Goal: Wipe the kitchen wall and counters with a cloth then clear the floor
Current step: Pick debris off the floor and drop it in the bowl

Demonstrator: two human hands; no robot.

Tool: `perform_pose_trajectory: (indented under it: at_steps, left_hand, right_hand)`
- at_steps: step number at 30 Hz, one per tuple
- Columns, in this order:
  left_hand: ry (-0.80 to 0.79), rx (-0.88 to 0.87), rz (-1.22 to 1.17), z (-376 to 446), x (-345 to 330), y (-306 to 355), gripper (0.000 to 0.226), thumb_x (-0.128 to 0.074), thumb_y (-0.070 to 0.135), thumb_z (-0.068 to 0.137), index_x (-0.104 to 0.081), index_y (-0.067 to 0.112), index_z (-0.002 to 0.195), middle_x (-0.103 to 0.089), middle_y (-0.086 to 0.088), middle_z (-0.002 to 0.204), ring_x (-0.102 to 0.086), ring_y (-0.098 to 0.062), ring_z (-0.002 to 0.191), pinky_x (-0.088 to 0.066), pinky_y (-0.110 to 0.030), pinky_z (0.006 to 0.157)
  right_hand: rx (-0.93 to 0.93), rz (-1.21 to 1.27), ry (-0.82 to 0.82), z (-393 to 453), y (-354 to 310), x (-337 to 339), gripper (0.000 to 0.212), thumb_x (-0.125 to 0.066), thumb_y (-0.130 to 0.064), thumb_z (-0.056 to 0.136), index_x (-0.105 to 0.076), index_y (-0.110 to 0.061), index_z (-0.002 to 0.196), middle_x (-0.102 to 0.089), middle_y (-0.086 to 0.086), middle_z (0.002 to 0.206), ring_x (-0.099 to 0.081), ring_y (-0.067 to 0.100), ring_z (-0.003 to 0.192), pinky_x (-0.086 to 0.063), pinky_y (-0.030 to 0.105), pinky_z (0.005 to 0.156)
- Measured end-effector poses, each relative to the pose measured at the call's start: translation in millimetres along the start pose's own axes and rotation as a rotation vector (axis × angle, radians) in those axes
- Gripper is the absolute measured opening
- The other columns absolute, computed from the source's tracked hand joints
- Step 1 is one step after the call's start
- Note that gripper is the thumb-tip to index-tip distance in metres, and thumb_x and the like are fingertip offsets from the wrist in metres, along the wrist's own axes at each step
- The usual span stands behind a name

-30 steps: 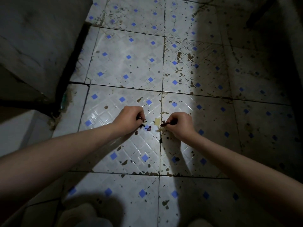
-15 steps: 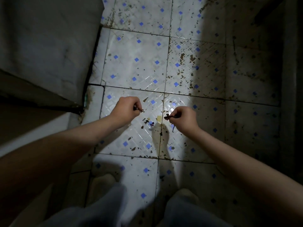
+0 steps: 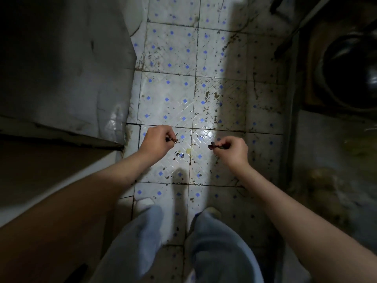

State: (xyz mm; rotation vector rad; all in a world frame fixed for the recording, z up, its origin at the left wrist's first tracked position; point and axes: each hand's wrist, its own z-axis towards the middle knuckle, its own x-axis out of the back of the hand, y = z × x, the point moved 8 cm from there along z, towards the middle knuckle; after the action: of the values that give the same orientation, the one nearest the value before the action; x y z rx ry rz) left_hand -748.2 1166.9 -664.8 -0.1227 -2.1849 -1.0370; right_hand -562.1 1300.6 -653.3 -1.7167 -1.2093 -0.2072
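Stage in hand, as judged: clearing the floor, the last part of the task.

The left hand (image 3: pixel 157 140), left of frame centre, is curled and pinches small dark scraps (image 3: pixel 173 140) between thumb and fingertips. The right hand (image 3: pixel 231 149), right of centre, is likewise curled and pinches a dark scrap (image 3: pixel 215 147). Both hands are held above the tiled floor (image 3: pixel 167 94), well apart from each other.

Remaining debris: a few dark bits and a pale yellowish scrap (image 3: pixel 188 150) lie on the tile between the hands, just below them in the frame. Dark specks and brown stains are spread over the tiles toward the upper centre and along the right-hand tile column.

No cloth is in view. The counter front (image 3: pixel 67 74) fills the upper left; a dark pot (image 3: pixel 350 72) sits at upper right. Whether the wall and counters have been wiped cannot be told from this view.

Judgement: floor clearing is under way and incomplete. The held scraps need disposal, the loose bits need collecting, and the staining remains.
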Motion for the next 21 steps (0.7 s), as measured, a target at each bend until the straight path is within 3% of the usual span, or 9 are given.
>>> perform_pose_trajectory:
  at_steps: [4,9,14,16,21]
  left_hand:
    - [-0.022,-0.014,-0.018,-38,36,48,0.017,-0.065,-0.004,0.075,-0.063,0.013,0.074,-0.059,0.001,0.077,-0.049,-0.001,0.063,-0.034,-0.003,0.055]
    - [-0.024,-0.017,-0.042,-79,68,101,0.012,-0.064,-0.006,0.075,-0.068,0.006,0.078,-0.061,0.0,0.078,-0.052,-0.007,0.067,-0.035,0.001,0.056]
    - [-0.023,-0.023,-0.047,-117,94,146,0.012,-0.066,-0.006,0.074,-0.069,0.004,0.079,-0.061,0.001,0.078,-0.053,-0.011,0.071,-0.034,0.001,0.057]
    - [-0.027,-0.026,-0.045,-129,100,163,0.012,-0.065,-0.006,0.074,-0.069,0.005,0.079,-0.061,0.0,0.077,-0.052,-0.009,0.068,-0.035,0.001,0.057]
    - [-0.041,-0.035,-0.061,-162,108,201,0.011,-0.064,-0.008,0.076,-0.068,0.002,0.081,-0.059,0.002,0.072,-0.049,0.002,0.059,-0.035,0.001,0.053]
  right_hand:
    - [-0.006,0.03,0.02,-42,-36,40,0.005,-0.071,0.0,0.074,-0.069,-0.005,0.076,-0.066,0.003,0.077,-0.057,0.011,0.073,-0.039,0.003,0.053]
    - [-0.078,0.086,0.063,-94,-68,88,0.007,-0.074,-0.002,0.073,-0.069,-0.004,0.077,-0.065,0.001,0.078,-0.058,0.009,0.072,-0.038,0.006,0.054]
    - [-0.123,0.105,0.114,-141,-84,133,0.006,-0.073,-0.003,0.075,-0.07,-0.007,0.078,-0.065,0.0,0.077,-0.056,0.008,0.07,-0.036,0.001,0.051]
    - [-0.134,0.116,0.126,-157,-87,149,0.007,-0.074,-0.004,0.074,-0.07,-0.009,0.076,-0.066,0.001,0.078,-0.057,0.01,0.072,-0.038,0.008,0.055]
    - [-0.176,0.161,0.159,-201,-76,188,0.01,-0.077,-0.007,0.073,-0.068,-0.011,0.072,-0.063,-0.001,0.072,-0.055,0.009,0.069,-0.035,0.002,0.051]
